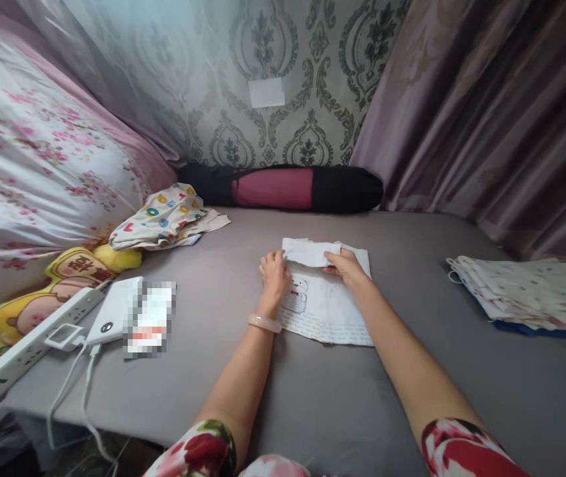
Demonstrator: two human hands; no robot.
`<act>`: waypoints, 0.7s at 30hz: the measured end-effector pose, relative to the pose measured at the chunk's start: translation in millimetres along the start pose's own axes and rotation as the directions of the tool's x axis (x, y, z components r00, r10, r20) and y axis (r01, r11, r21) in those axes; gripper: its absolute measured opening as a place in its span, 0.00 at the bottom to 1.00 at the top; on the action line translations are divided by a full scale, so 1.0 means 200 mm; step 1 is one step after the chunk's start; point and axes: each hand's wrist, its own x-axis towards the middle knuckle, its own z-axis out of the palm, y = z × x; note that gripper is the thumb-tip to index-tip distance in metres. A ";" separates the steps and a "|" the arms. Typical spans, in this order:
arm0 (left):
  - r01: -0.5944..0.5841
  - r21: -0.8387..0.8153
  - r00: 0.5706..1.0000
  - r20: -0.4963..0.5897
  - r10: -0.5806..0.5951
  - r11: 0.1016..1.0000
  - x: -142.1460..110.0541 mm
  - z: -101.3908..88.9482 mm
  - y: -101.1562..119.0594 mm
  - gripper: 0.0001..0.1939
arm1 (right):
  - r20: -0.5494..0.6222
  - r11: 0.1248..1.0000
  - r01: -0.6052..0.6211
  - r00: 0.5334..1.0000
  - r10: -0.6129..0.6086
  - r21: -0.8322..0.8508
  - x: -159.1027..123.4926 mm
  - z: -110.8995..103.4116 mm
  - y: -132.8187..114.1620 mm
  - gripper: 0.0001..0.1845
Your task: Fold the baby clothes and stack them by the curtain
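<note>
A small white garment [327, 301] with a bear print lies flat on the grey mattress [342, 397] in front of me. Its far end is folded back toward me. My left hand [273, 273] pinches the left end of that folded edge, and a pale bangle sits on that wrist. My right hand [345, 264] grips the right end of the same fold. Both hands have fingers closed on the cloth.
A stack of folded printed cloths [525, 291] lies at the right. A letter-print cloth [166, 215] and a yellow plush toy [59, 285] sit at the left, near a white power bank [114, 311] and power strip [24, 344]. A black and pink bolster [283, 187] lies against the wall.
</note>
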 end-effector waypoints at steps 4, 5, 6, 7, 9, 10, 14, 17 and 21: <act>0.004 0.036 0.998 0.069 -0.006 0.999 0.00 0.02 -0.03 0.21 | -0.076 0.984 0.088 0.992 -0.101 -0.157 0.03 -0.05 0.00 0.07; -0.006 0.045 0.997 0.075 0.003 0.999 0.00 0.02 -0.03 0.21 | -0.093 0.975 0.098 0.989 -0.118 -0.197 0.05 -0.06 0.01 0.07; -0.022 0.054 0.996 0.082 0.017 0.998 0.00 0.02 -0.03 0.22 | -0.107 0.965 0.104 0.985 -0.132 -0.240 0.06 -0.07 0.02 0.08; -0.040 0.063 0.996 0.088 0.035 0.997 0.00 0.02 -0.03 0.22 | -0.118 0.952 0.106 0.982 -0.146 -0.287 0.08 -0.08 0.03 0.09; -0.076 0.080 0.993 0.093 0.068 0.994 0.00 0.03 -0.03 0.22 | -0.132 0.907 0.109 0.975 -0.177 -0.406 0.11 -0.11 0.06 0.10; -0.089 0.087 0.992 0.094 0.081 0.992 -0.01 0.03 -0.03 0.22 | -0.134 0.874 0.109 0.972 -0.194 -0.473 0.12 -0.12 0.07 0.11; -0.093 0.096 0.992 0.094 0.084 0.991 -0.02 0.02 -0.03 0.20 | -0.136 0.774 0.098 0.963 -0.232 -0.626 0.15 -0.16 0.11 0.12; -0.078 0.078 0.992 0.106 0.070 0.994 -0.03 0.01 -0.01 0.18 | -0.146 0.718 0.105 0.949 -0.279 -0.688 0.13 -0.17 0.11 0.12; -0.040 0.034 0.995 0.097 0.037 0.999 -0.02 -0.02 0.04 0.17 | -0.148 0.594 0.100 0.923 -0.354 -0.798 0.10 -0.18 0.09 0.17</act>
